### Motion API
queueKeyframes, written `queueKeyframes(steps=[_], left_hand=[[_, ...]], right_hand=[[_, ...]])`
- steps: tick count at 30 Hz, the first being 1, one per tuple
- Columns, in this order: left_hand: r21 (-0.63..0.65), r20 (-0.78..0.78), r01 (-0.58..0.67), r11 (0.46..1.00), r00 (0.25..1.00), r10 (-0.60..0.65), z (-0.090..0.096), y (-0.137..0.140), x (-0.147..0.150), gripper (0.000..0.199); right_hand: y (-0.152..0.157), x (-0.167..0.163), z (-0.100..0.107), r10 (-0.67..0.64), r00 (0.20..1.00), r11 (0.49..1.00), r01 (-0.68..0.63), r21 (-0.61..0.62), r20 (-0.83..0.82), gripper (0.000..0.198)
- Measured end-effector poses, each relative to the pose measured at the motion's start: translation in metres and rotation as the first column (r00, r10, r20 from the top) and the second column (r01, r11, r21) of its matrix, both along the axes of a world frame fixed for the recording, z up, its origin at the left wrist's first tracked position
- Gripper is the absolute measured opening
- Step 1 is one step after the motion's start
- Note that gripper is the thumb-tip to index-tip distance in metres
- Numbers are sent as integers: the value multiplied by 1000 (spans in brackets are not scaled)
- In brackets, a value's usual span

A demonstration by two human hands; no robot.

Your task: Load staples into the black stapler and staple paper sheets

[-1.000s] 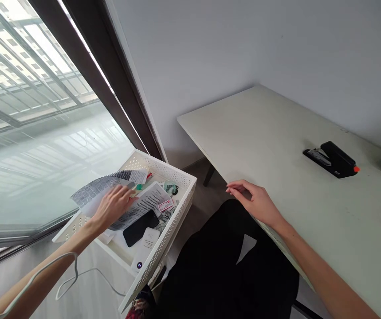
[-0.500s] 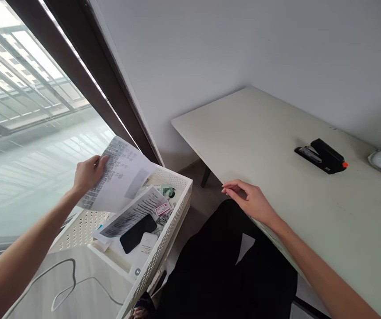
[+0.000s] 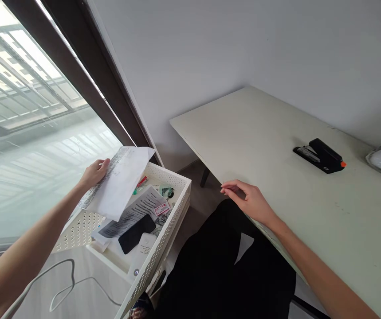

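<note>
1. The person's left hand [image 3: 94, 173] grasps the left edge of a white paper [image 3: 123, 179], its thumb over a printed grey band and its fingers mostly hidden behind
2. From this hand the paper reaches to the right, tilted, above the far part of a white drawer [image 3: 170, 176] with perforated walls; a second edge shows at its upper right corner, and whether that is a fold or another sheet cannot be told
3. Below and to the right of the left hand, in the drawer, lies a printed sheet [image 3: 128, 217], partly covered in view by the paper; a black phone [image 3: 137, 234] overlaps it, with a white device [image 3: 147, 243] just beside the phone
4. Farther right of that hand, past the paper, are a red item [image 3: 142, 181], a green packet [image 3: 166, 191] and a red-and-white card [image 3: 161, 208]
5. The right hand [image 3: 248, 199] is released and loosely curled, thumb near the fingertips, by the edge of a pale table [image 3: 230, 128]; whether it touches the table cannot be told
6. On the table, well to the right of and beyond the right hand, sits a black stapler [image 3: 320, 156] with an orange end
7. Below the left hand, a pale cable [image 3: 73, 270] loops outside the drawer
</note>
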State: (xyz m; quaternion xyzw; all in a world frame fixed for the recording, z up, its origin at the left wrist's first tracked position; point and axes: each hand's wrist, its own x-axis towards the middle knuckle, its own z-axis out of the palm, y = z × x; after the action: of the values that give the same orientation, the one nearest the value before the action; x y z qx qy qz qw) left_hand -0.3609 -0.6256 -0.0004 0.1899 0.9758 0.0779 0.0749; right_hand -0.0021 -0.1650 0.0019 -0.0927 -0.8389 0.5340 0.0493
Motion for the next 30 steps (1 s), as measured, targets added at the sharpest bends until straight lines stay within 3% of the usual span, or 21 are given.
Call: queueKeyframes(steps=[4,11,14,17,21,25,30], left_hand=[[44,67,-131,990,990,128,1,2,12,80],[128,3,-73,989,997,73,18,1,35,61],[38,-127,-14,999,992,19,39,-4,45,54],[-112,-377,26,993,924,-67,60,-7,63,56],[-211,-511,47,976,847,-151,70,-7,85,59],[-256,-381,113,960,901,-207,54,-1,84,52],[-177,-292,374,911,864,-411,4,12,92,41]], right_hand=[[0,0,-1,2,1000,1000,-2,3,-5,27],[2,1,-4,1,1000,1000,-1,8,-14,26],[2,1,-4,-5,1000,1000,5,4,-19,24],[2,0,-4,-4,1000,1000,4,-5,-18,23],[2,0,-3,0,1000,1000,0,-11,-18,25],[1,1,-2,-4,1000,1000,4,-2,-10,28],[1,2,-3,-5,1000,1000,5,-2,-16,27]])
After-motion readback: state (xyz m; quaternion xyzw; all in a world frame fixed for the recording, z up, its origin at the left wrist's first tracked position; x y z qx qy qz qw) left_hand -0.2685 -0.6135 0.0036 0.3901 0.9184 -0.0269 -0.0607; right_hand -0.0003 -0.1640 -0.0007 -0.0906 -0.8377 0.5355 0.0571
